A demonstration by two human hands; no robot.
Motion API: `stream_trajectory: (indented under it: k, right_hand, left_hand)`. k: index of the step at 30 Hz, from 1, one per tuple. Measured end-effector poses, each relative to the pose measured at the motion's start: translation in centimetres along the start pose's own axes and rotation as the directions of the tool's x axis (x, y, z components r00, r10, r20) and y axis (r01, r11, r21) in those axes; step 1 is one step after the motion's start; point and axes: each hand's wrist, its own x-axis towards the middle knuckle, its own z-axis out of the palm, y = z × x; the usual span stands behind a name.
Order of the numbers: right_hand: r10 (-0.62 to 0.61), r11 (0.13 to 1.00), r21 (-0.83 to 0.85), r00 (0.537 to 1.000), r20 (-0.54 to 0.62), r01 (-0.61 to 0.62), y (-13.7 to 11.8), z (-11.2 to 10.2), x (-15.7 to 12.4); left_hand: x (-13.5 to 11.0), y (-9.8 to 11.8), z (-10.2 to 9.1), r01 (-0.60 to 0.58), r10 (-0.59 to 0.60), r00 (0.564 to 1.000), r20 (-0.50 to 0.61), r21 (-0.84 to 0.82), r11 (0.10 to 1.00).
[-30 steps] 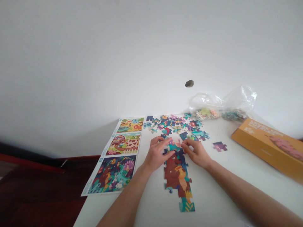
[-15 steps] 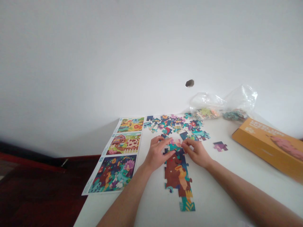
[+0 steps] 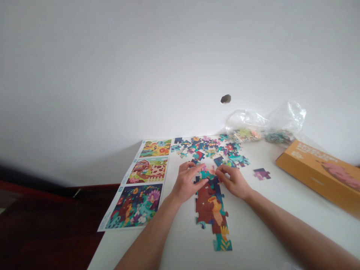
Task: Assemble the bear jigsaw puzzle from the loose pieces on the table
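A partly joined jigsaw puzzle with a brown bear and an orange jar lies flat on the white table. At its far end is a teal and pink puzzle piece, partly covered by fingers. My left hand rests along the left side of that end, thumb and forefinger spread apart and touching the pieces. From the other side, my right hand has its fingertips pinched at the right edge of the teal and pink piece. Its lower fingers are curled in.
Loose puzzle pieces lie heaped behind my hands. A purple piece sits apart on the right, near an orange box. Clear bags of pieces stand by the wall. A picture sheet overhangs the table's left edge.
Both hands and the puzzle stay almost exactly where they were. Only a very slight shift of the camera view shows.
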Motion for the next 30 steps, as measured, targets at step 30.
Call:
stream_trajectory:
  k: [30]
  right_hand:
    - [-0.07,0.995,-0.068,0.997,-0.012,0.069,0.33,0.16,0.05]
  left_hand:
    - [0.18,0.15,-0.2,0.011,-0.012,1.0,-0.018,-0.02,1.0]
